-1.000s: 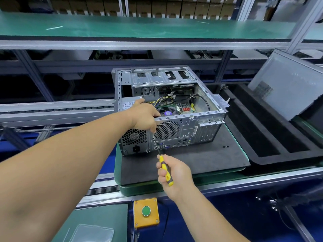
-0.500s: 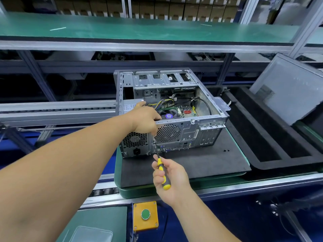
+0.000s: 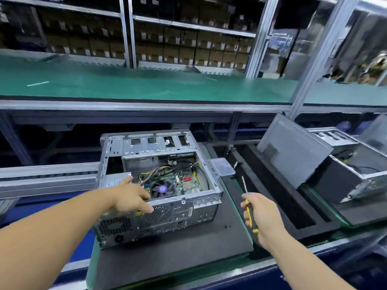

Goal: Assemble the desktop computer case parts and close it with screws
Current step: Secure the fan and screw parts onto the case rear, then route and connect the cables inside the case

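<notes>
An open metal computer case [image 3: 194, 210] lies on its side on a black mat [image 3: 178, 254], its rear panel toward me and the motherboard and fan exposed. My left hand [image 3: 132, 198] rests on the case's top rear edge, fingers over the rim above the rear fan grille. My right hand [image 3: 261, 216] grips a yellow-and-black screwdriver [image 3: 250, 214] to the right of the case, tip pointing up and away from it. A grey side panel [image 3: 293, 151] leans upright at the right. Two small dark screws [image 3: 227, 226] lie on the mat near the case's right rear corner.
A black foam tray [image 3: 272, 195] with long slots sits right of the mat. Another open case [image 3: 356, 174] stands at far right. A small clear plastic box [image 3: 222, 166] rests beside the case's right wall. A green shelf [image 3: 146, 84] runs above, a conveyor rail [image 3: 48, 176] to the left.
My right hand has pulled the screwdriver off the case's rear panel and swung it right and upward. My left hand stays on the rear edge. The view has tilted up.
</notes>
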